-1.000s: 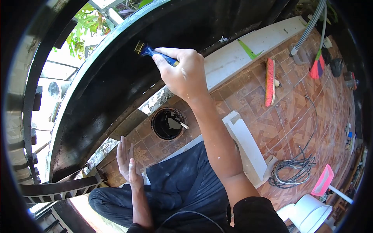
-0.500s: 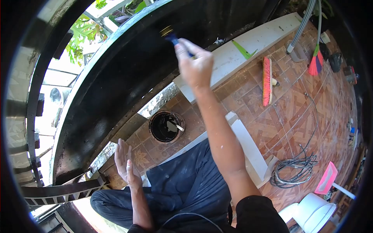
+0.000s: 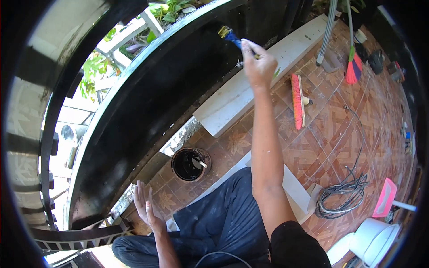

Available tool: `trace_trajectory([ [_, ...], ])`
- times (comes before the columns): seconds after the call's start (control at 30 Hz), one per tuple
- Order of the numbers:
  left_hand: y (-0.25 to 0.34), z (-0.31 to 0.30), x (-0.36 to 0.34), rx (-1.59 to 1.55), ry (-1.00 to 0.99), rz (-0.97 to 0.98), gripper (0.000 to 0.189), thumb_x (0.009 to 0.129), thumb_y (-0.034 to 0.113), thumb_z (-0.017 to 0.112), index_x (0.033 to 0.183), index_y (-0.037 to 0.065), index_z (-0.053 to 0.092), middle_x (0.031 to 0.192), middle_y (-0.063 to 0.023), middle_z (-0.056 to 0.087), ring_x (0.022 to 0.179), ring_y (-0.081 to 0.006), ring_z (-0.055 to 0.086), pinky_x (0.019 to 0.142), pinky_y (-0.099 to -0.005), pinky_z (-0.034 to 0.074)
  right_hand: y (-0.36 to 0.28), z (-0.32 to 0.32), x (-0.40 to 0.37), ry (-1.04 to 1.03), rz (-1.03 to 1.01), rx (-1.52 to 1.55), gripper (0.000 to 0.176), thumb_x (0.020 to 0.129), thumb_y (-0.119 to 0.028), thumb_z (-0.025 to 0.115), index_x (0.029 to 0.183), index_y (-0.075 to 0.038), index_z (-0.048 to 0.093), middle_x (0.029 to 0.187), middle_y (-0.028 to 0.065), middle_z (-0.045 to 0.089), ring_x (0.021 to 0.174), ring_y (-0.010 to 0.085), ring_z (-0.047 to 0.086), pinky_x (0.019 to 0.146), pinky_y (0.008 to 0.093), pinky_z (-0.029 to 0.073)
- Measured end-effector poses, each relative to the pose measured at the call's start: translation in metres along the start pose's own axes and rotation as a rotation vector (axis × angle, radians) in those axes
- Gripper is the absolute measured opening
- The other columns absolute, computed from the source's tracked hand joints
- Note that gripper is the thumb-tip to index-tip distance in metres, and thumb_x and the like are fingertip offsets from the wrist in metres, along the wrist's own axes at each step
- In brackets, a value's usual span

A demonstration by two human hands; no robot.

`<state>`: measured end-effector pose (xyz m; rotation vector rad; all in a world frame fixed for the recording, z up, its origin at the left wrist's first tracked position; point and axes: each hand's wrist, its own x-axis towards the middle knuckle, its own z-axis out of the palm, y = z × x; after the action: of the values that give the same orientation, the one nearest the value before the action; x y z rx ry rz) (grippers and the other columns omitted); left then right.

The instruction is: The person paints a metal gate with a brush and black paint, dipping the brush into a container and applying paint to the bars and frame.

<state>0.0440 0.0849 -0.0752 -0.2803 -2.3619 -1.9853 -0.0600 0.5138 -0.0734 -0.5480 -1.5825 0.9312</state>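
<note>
My right hand (image 3: pixel 259 64) is wrapped round the blue handle of a paintbrush (image 3: pixel 232 37). Its bristle end is up against the upper part of a curved, glossy black wall panel (image 3: pixel 147 98); whether it touches cannot be made out. My left hand (image 3: pixel 146 206) is raised over my folded leg, holding nothing, its fingers stretched out. Between my legs and the panel stands a round pot of black paint (image 3: pixel 179 165) on the tiles, with a small white-handled tool (image 3: pixel 202 164) leaning inside.
A pale ledge (image 3: pixel 232 107) runs along the panel's foot. On the tiled floor lie a red broom head (image 3: pixel 298 102), a coiled cable (image 3: pixel 342 196), a pink dustpan (image 3: pixel 385 198) and a white bucket (image 3: pixel 373 241). A red whisk broom (image 3: pixel 354 69) stands at the far right.
My right hand and the paintbrush have moved to the right along the panel. The camera view has shifted, and my left hand stays open and raised.
</note>
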Motion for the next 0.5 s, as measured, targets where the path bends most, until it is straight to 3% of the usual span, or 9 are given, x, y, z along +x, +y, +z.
trace_trajectory([
  [0.03,0.0,0.0,0.001,-0.021,0.013,-0.007,0.062,0.086,0.027,0.049,0.138,0.0,0.028,0.141,-0.0227,0.03,0.132,-0.0351,0.028,0.105,-0.0504,0.027,-0.006,0.003,-0.005,-0.038,0.084,0.022,0.019,0.081,-0.016,0.066,0.091,0.0,0.069,0.087,0.0173,0.067,0.075,0.0256,0.068,0.068,0.0301,0.052],
  [0.07,-0.002,0.0,0.002,-0.047,0.029,-0.015,0.062,0.086,0.028,0.049,0.138,-0.001,0.028,0.141,-0.0229,0.03,0.132,-0.0349,0.028,0.105,-0.0504,0.027,-0.003,0.008,-0.008,0.032,-0.054,0.002,0.018,0.081,-0.015,0.065,0.09,0.0,0.069,0.083,0.0173,0.067,0.072,0.027,0.067,0.066,0.0302,0.052],
  [0.2,-0.003,0.0,0.002,-0.039,0.028,-0.012,0.063,0.087,0.029,0.049,0.137,-0.001,0.028,0.14,-0.0227,0.031,0.132,-0.0342,0.029,0.104,-0.0503,0.028,0.017,0.016,-0.027,0.09,-0.002,-0.124,0.02,0.084,-0.017,0.062,0.09,0.0,0.069,0.081,0.0174,0.067,0.071,0.0284,0.067,0.063,0.0317,0.052],
  [0.3,-0.003,-0.002,-0.006,-0.052,0.033,-0.045,0.062,0.087,0.028,0.05,0.137,0.0,0.028,0.14,-0.0225,0.031,0.131,-0.0342,0.029,0.104,-0.05,0.029,0.017,0.008,-0.015,0.266,0.167,-0.227,0.02,0.084,-0.017,0.061,0.091,0.001,0.068,0.08,0.0183,0.067,0.07,0.0287,0.067,0.062,0.0337,0.051],
  [0.4,-0.006,0.003,-0.011,-0.096,0.014,-0.099,0.061,0.086,0.027,0.05,0.137,0.0,0.029,0.141,-0.0223,0.031,0.131,-0.0341,0.03,0.104,-0.0497,0.029,0.009,0.023,-0.021,0.099,0.215,-0.026,0.022,0.084,-0.018,0.06,0.091,0.001,0.068,0.082,0.0192,0.067,0.072,0.0303,0.066,0.065,0.0337,0.051],
  [0.43,-0.008,0.005,-0.011,-0.1,0.002,-0.101,0.061,0.086,0.027,0.05,0.137,0.0,0.029,0.141,-0.0223,0.03,0.131,-0.0341,0.03,0.103,-0.0495,0.029,-0.003,0.032,-0.032,0.063,0.076,-0.049,0.024,0.084,-0.019,0.061,0.093,0.003,0.067,0.083,0.0204,0.066,0.075,0.032,0.066,0.068,0.0345,0.051],
  [0.5,-0.007,0.01,-0.01,-0.109,-0.017,-0.095,0.061,0.086,0.027,0.051,0.136,-0.001,0.029,0.141,-0.0223,0.031,0.131,-0.0342,0.03,0.103,-0.0493,0.029,-0.031,0.04,-0.056,-0.001,0.23,-0.01,0.026,0.083,-0.018,0.061,0.096,0.004,0.066,0.084,0.0226,0.065,0.078,0.0329,0.066,0.07,0.0348,0.051],
])
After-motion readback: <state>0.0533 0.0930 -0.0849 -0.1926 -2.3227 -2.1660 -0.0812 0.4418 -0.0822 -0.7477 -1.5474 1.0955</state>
